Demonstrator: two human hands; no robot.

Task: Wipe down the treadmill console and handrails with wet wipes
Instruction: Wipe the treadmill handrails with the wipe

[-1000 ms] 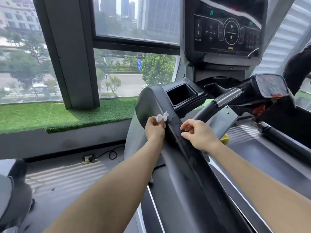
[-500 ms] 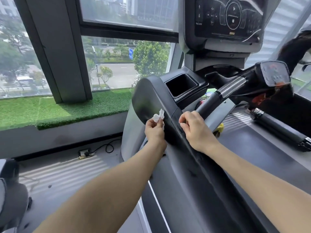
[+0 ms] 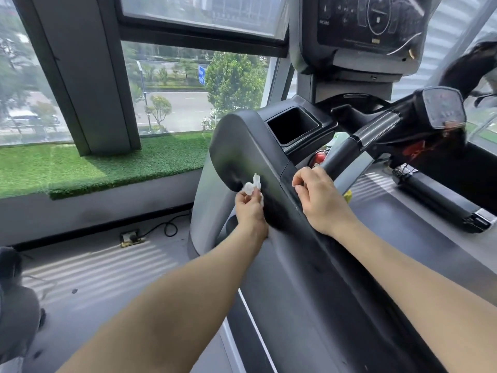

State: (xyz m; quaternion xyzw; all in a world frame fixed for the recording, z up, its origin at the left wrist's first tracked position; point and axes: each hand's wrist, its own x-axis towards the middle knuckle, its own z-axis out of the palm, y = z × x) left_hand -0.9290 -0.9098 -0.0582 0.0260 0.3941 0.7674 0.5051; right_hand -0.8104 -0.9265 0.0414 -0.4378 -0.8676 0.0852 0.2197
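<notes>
Head view, entry: left-side treadmill handrail (image 3: 271, 184), wipe in progress

- Left hand (image 3: 251, 208): your fingers pinch a small crumpled wet wipe (image 3: 251, 185) against the outer face of the broad black rail, just below its rounded top.
- Right hand (image 3: 317, 200): fingers curled over the rail's inner edge, near the grey grip bar (image 3: 357, 140); whether it holds anything, you cannot tell.
- Console (image 3: 368, 25): above and well apart from both hands, apparently not reached yet.
- Risk: the wipe is bunched small, so you likely clean only a narrow streak and miss patches.
- Risk: a light pinch may let the wipe slip to the floor (image 3: 102, 265), where a socket and cable (image 3: 145, 234) lie.
- Risk: a dripping wipe on the console could wet its controls
</notes>
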